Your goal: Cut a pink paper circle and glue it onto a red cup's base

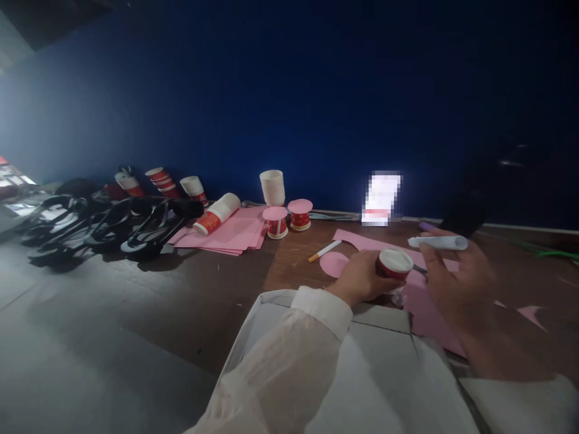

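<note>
One red paper cup (392,271), its pale round end upward, is in the left hand (362,278), which curls around its side from nine o'clock. It looks light and thin-walled, likely to dent if squeezed; the firmer rim or base edge should give the safest hold. At two o'clock from it, the right hand (465,277), slightly blurred, grips a white tube (441,242), probably soft and squeezable at mid-body. A cut pink sheet (432,310) lies at four o'clock, a pink disc (333,264) at nine on the tabletop (289,271). Toward ten stand two disc-topped cups (300,218); at twelve, a bright screen (380,196); at six, a white box (384,386).
</note>
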Demonstrator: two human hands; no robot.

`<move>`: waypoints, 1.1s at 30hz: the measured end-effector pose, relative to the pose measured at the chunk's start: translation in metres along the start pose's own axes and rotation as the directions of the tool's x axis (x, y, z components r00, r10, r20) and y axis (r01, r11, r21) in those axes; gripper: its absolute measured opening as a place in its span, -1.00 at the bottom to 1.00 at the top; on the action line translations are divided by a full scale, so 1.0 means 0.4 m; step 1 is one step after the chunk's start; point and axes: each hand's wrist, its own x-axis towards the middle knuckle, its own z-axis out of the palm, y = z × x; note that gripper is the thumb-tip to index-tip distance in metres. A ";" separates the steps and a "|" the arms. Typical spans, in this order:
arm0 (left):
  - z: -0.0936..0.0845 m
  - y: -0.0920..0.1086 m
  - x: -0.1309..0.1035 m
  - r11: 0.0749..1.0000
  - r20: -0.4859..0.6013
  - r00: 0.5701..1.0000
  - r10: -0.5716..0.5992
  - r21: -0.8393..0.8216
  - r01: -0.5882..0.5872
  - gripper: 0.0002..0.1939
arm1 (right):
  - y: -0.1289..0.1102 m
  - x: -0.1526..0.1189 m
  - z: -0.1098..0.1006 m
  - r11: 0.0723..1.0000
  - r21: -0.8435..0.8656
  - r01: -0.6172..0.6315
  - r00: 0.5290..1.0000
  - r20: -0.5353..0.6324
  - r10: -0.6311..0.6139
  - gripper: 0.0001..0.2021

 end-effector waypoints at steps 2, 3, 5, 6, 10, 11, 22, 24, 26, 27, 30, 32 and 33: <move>-0.001 0.001 0.000 1.000 0.009 1.000 0.009 0.007 -0.009 -0.56 | 0.008 -0.002 0.004 1.000 -0.010 0.010 1.000 0.002 -0.010 -0.70; -0.002 0.002 0.000 1.000 0.013 1.000 0.016 0.013 -0.016 -0.57 | 0.010 -0.004 0.006 1.000 -0.013 0.017 1.000 0.012 -0.017 -0.71; -0.005 0.005 -0.001 0.999 0.016 1.000 0.026 0.033 -0.026 -0.58 | 0.013 -0.006 0.008 0.999 -0.019 0.033 0.999 0.037 -0.032 -0.71; -0.005 0.006 -0.001 0.999 0.014 0.999 0.031 0.041 -0.031 -0.59 | 0.014 -0.006 0.009 0.999 -0.019 0.043 0.998 0.047 -0.042 -0.72; -0.006 0.005 -0.003 0.998 -0.001 0.998 0.055 0.028 -0.055 -0.58 | 0.016 -0.003 0.009 0.995 -0.032 0.090 0.988 0.130 -0.085 -0.73; -0.005 0.004 -0.004 0.998 -0.005 0.998 0.060 0.023 -0.060 -0.57 | 0.019 -0.001 0.010 0.994 -0.043 0.098 0.984 0.156 -0.090 -0.72; 0.001 -0.003 0.001 0.996 -0.005 0.999 0.047 0.079 -0.046 -0.59 | 0.026 -0.001 0.030 0.982 -0.014 0.188 0.961 0.207 -0.182 -0.60; 0.000 0.000 0.001 0.996 -0.006 0.999 0.048 0.075 -0.048 -0.60 | 0.010 0.001 0.017 0.999 0.005 0.051 0.987 0.155 -0.051 -0.60; -0.002 0.004 0.000 0.997 -0.007 0.999 0.040 0.074 -0.039 -0.59 | -0.003 0.005 0.002 0.998 0.008 -0.067 0.994 0.085 0.066 -0.59; -0.002 0.005 0.000 0.997 -0.007 1.000 0.029 0.073 -0.029 -0.58 | -0.006 0.007 -0.004 0.995 0.004 -0.097 0.993 0.060 0.097 -0.59; -0.002 0.006 0.000 0.998 -0.010 1.000 0.011 0.064 -0.010 -0.57 | 0.001 0.010 -0.010 0.990 -0.016 -0.143 0.988 0.063 0.144 -0.56; 0.000 0.002 0.000 0.999 -0.021 0.999 0.024 0.037 -0.023 -0.56 | 0.013 0.008 -0.005 0.989 -0.028 -0.144 0.984 0.103 0.146 -0.54; 0.002 0.000 0.000 0.999 -0.022 0.999 0.032 0.019 -0.032 -0.56 | 0.019 0.006 -0.002 0.990 -0.033 -0.135 0.984 0.116 0.138 -0.54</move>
